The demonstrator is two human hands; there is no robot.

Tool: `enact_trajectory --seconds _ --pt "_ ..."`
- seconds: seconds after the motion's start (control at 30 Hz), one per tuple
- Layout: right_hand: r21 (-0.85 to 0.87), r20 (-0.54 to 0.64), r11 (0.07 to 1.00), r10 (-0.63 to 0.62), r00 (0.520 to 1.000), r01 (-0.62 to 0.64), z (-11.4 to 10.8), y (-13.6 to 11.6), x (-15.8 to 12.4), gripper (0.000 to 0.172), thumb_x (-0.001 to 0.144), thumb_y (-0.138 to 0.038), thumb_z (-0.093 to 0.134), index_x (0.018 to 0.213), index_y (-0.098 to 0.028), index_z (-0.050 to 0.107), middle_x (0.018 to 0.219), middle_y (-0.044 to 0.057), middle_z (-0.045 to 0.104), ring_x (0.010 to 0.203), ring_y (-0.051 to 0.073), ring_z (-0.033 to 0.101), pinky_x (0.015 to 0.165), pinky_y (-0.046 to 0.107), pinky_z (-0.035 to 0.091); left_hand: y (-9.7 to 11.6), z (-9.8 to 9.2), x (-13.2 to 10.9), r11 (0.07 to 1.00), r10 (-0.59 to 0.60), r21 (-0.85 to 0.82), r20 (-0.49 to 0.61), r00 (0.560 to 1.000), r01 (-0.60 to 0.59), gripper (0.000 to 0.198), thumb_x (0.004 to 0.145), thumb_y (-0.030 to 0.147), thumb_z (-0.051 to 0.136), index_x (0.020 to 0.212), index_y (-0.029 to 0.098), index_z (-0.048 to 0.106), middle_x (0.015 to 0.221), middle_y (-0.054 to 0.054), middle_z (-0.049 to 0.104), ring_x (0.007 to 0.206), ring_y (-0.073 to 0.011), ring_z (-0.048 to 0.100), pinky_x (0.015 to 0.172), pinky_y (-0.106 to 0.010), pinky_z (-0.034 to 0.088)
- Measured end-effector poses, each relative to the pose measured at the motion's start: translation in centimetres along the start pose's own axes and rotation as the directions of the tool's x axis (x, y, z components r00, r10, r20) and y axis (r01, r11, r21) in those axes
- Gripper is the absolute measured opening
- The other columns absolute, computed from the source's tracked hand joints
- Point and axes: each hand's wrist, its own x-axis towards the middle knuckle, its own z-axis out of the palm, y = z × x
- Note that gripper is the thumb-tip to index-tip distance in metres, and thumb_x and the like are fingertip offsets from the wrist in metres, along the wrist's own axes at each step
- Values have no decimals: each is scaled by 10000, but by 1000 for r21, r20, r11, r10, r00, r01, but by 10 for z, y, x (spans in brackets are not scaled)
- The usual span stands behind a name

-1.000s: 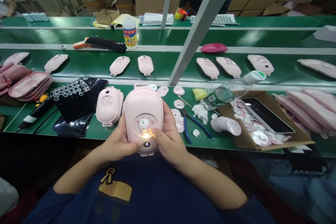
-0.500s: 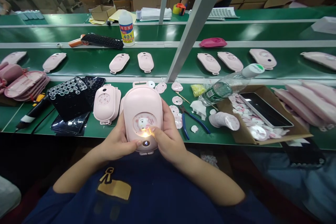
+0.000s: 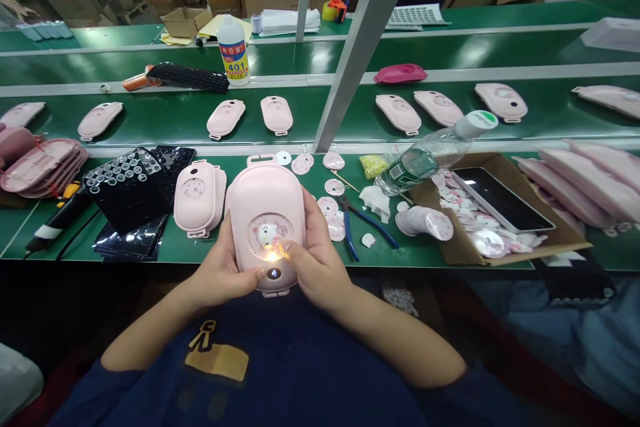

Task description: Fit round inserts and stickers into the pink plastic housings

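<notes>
Between both hands I hold a pink plastic case (image 3: 265, 197) upright over the bench edge. A round clear window with a cartoon cat-face disc sits in its front, lit by a warm glow at the lower rim. Under the window a small dark display shows a lit figure. My left hand (image 3: 220, 270) wraps the case's left side, its thumb beside the display. My right hand (image 3: 320, 263) grips the right side, the thumb pressed on the window's lower right. Behind the case its back and the other fingers are hidden. Similar pink cases (image 3: 197, 200) are stacked at the left.
Blue-handled pliers (image 3: 370, 230), round printed discs (image 3: 327, 205) and a water bottle (image 3: 425, 160) lie right of the case. Further right is a cardboard box (image 3: 460, 250) with a phone on discs. A glue bottle (image 3: 233, 53) stands beyond the belt. A grey post (image 3: 360, 47) rises ahead.
The view has shifted slightly, so bench items sit a little differently in the picture. Both hands keep the same grip on the case. Across the bench, another person's hand has come into sight.
</notes>
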Motion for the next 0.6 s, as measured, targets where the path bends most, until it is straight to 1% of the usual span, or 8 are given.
enact_trajectory --seconds 0.1,0.17,0.27,0.37,0.47,0.6 --pt "-1 5 1000 0 1000 0 0 2 1 748 894 -210 575 1552 -326 238 1615 11 305 1469 229 329 1246 485 247 -1 -2 1 999 6 -40 14 1000 -5 1152 711 457 809 1572 236 75 1486 -195 429 1375 -407 425 1134 -551 373" --pt "5 6 1000 0 1000 0 0 2 2 745 896 -205 569 1549 -325 232 1613 15 306 1468 226 330 1248 484 242 0 -3 2 999 -5 -54 32 999 7 1147 723 443 802 1575 234 64 1516 -191 402 1402 -400 394 1156 -538 344" --pt "17 3 1000 21 1000 -21 -1 2 5 750 890 -200 559 1547 -308 212 1609 30 304 1469 225 324 1246 488 243 2 -2 5 998 -25 -51 48 999 28 1133 747 395 788 1580 230 39 1527 -189 396 1402 -388 400 1150 -518 361" --pt "10 5 999 33 999 -33 -1 1 7 763 882 -200 555 1550 -284 196 1609 45 296 1470 228 321 1245 490 240 2 -3 8 999 -3 -35 66 998 5 1133 755 384 777 1581 220 19 1520 -196 401 1389 -389 416 1138 -521 377" --pt "-15 13 1000 20 1000 -20 -3 0 9 771 876 -193 549 1554 -275 189 1609 49 294 1470 232 320 1241 488 248 -1 -5 10 1000 23 -8 69 997 -23 1104 770 365 759 1580 211 25 1517 -201 398 1401 -385 401 1158 -534 340" --pt "-17 29 1000 20 999 -20 -3 0 10 767 877 -184 530 1555 -276 183 1595 45 323 1464 227 333 1245 483 246 -5 -9 9 999 23 34 66 998 -25 1108 767 357 753 1576 196 13 1541 -213 353 1423 -388 367 1175 -550 301"
